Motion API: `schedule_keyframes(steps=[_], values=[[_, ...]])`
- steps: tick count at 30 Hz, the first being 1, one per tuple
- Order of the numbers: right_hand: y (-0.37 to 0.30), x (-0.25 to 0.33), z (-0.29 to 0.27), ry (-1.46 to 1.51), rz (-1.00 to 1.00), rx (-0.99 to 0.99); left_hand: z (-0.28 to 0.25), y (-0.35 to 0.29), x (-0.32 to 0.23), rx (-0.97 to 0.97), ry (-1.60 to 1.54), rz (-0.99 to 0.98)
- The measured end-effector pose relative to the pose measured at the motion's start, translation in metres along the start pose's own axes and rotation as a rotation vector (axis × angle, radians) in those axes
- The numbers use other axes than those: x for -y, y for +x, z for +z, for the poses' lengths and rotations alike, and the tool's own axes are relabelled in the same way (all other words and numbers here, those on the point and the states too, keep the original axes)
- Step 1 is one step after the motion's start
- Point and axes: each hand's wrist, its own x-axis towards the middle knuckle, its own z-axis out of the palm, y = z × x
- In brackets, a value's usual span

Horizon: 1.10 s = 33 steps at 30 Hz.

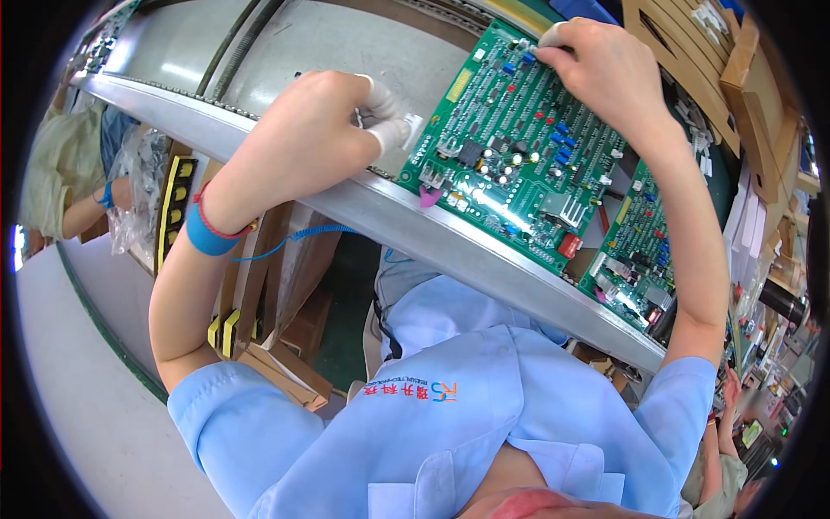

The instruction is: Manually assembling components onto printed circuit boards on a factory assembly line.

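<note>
A: Status on the circuit board?

B: It's sitting tilted on the metal rail of the line, near edge resting on the rail. Left hand is pinching a small white part at the board's left edge, grip clenched on it between fingertips that are wearing white finger covers. Right hand is pressing down at the top edge, fingers curled on the board itself; looks like it's bracing, not carrying anything loose as far as I can tell.

A: How far along?

B: Board is looking mostly filled already: blue and red parts, black chips, a silver heat sink. My read is the white part is being seated at the left edge and isn't fully in yet. Can't tell how many slots are still empty.

A: Anything crowding it?

B: A second board is sitting just beside it on the right, nearly touching. Blue wrist strap with a coiled cord is hanging under the rail, clear of the work. Cardboard boxes are below, wooden racks behind. Another person's arm is far left, well apart.
</note>
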Motion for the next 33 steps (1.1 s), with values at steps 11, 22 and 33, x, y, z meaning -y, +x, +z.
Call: schedule_keyframes(steps=[11, 22, 33], values=[[-0.037, -0.019, -0.022, 0.324, 0.164, -0.026, 0.004, 0.005, -0.024, 0.064, -0.027, 0.011], [-0.117, -0.045, -0.04, 0.349, 0.274, -0.143, -0.01, 0.007, -0.025, 0.119, 0.233, -0.039], [-0.33, -0.127, -0.082, 0.043, 0.869, -0.344, 0.016, 0.009, -0.019, 0.175, -0.162, -0.053]])
